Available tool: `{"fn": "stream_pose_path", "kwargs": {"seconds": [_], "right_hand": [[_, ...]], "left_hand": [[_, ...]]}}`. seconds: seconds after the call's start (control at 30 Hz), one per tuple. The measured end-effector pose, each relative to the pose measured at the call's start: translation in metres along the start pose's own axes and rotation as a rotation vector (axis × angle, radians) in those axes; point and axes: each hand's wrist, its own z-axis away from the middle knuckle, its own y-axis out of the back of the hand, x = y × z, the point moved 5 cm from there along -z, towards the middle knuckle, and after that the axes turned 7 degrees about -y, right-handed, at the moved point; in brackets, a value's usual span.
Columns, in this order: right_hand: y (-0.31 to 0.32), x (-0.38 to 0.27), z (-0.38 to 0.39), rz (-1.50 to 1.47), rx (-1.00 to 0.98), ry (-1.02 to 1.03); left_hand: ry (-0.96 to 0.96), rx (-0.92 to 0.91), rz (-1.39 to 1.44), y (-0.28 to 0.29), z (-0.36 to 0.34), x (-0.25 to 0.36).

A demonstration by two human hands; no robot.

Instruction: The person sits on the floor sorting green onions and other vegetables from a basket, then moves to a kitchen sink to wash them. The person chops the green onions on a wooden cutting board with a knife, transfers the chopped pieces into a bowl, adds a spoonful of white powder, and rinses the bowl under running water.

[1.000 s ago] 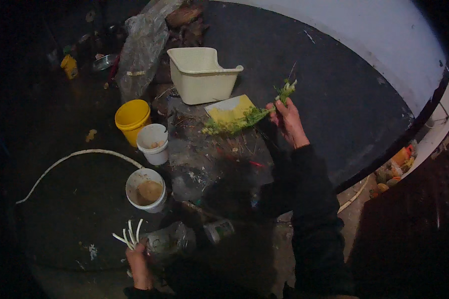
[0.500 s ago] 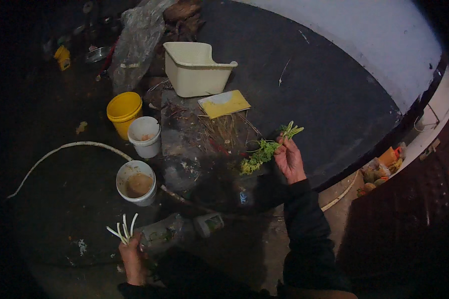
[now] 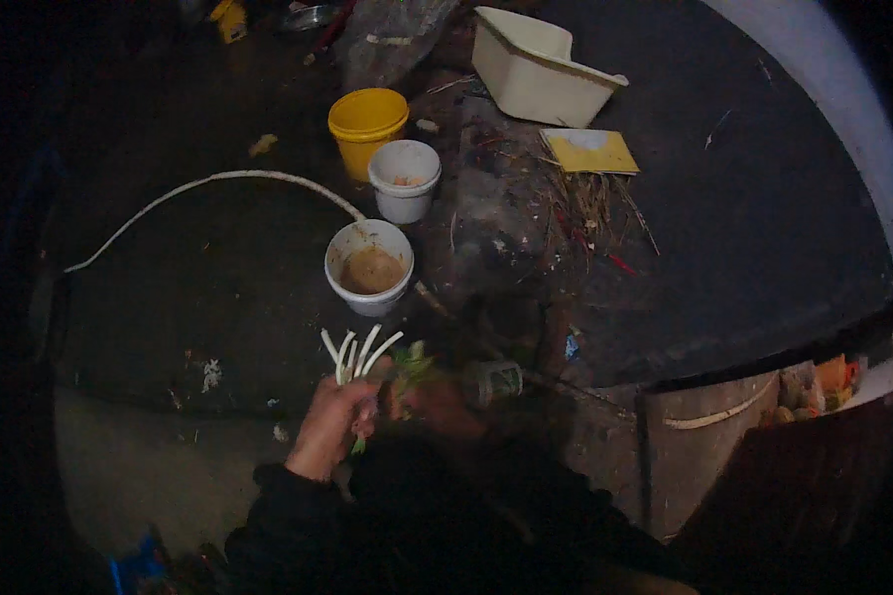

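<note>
Left hand [image 3: 332, 424]: slender white stalks [image 3: 346, 371] gripped low, presumably to bunch them, six o'clock from round white plastic bucket [image 3: 372, 304]; right hand [image 3: 443, 407]: left's three o'clock, grip indiscernible, beside leafy green sprig [image 3: 413, 368]

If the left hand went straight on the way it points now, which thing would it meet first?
Probably the nearest white bucket, with brownish contents: the left hand and the white stalks in its grip point roughly that way. Depth is unclear, so the hand might pass above it.
</note>
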Motion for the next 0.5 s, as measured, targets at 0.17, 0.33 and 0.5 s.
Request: {"fn": "stream_pose_path", "kwargs": {"seconds": [0.17, 0.33, 0.5], "right_hand": [[-0.112, 0.05, -0.026, 0.381, -0.477, 0.175], [-0.093, 0.037, -0.03, 0.38, -0.906, 0.131], [-0.011, 0.021, -0.015, 0.743, 0.253, 0.388]], "left_hand": [[0.009, -0.039, -0.133, -0.006, 0.009, -0.005], [-0.004, 0.101, -0.076, 0.023, -0.003, -0.014], [-0.053, -0.003, 0.009, 0.019, -0.01, -0.008]]}}
